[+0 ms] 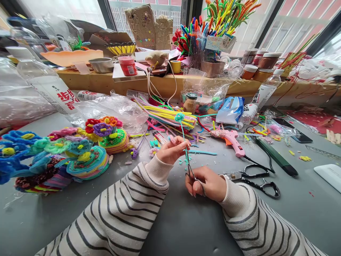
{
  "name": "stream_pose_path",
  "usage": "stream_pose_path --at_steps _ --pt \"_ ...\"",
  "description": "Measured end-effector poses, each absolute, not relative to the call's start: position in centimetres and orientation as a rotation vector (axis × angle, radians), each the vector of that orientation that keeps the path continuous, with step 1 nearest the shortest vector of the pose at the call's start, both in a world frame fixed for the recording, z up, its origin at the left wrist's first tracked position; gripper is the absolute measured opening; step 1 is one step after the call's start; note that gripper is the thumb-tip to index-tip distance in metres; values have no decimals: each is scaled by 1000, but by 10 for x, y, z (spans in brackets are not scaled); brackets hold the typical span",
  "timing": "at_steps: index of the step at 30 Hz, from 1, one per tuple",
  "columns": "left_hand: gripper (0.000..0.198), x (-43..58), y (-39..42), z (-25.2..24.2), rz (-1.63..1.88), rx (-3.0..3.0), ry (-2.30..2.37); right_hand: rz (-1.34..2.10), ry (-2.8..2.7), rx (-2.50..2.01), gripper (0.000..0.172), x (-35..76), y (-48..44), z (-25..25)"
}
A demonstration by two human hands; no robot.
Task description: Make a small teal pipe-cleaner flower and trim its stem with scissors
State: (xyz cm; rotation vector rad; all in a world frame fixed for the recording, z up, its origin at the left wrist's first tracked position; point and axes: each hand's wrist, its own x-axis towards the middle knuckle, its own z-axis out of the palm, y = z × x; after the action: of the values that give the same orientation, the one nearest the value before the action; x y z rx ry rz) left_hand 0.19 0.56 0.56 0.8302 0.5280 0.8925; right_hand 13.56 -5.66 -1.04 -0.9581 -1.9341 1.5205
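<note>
Pinched in the fingers of my left hand [173, 149] is a thin teal pipe cleaner [182, 128], upright, with a small curled rosette at its top. My right hand [206, 183] grips small silver scissors [189, 169] by the handle loops. Their blades point up along the lower part of the stem, just under my left fingers; whether they touch it I cannot tell. Teal fluff clippings [181, 162] lie on the table behind the scissors.
Pipe-cleaner flower pots [86, 161] stand at left. A pink glue gun [231, 140], large black-handled scissors [255, 179] and a dark green cutter-like tool [277, 158] lie at right. Behind are bundled pipe cleaners [165, 113], a small jar [190, 103] and water bottles [269, 89].
</note>
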Motion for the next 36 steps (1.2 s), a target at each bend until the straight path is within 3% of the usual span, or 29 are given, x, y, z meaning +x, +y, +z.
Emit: stream_pose_path --at_steps 13,29,36 --pt "16 0 9 0 943 811 517 1501 -1775 -975 54 134 -60 -16" --pt "15 -3 8 0 1021 792 567 1418 -1741 -1089 54 134 -58 -18" --pt "19 -1 7 0 979 874 568 1385 -1456 -1190 52 140 -55 -16"
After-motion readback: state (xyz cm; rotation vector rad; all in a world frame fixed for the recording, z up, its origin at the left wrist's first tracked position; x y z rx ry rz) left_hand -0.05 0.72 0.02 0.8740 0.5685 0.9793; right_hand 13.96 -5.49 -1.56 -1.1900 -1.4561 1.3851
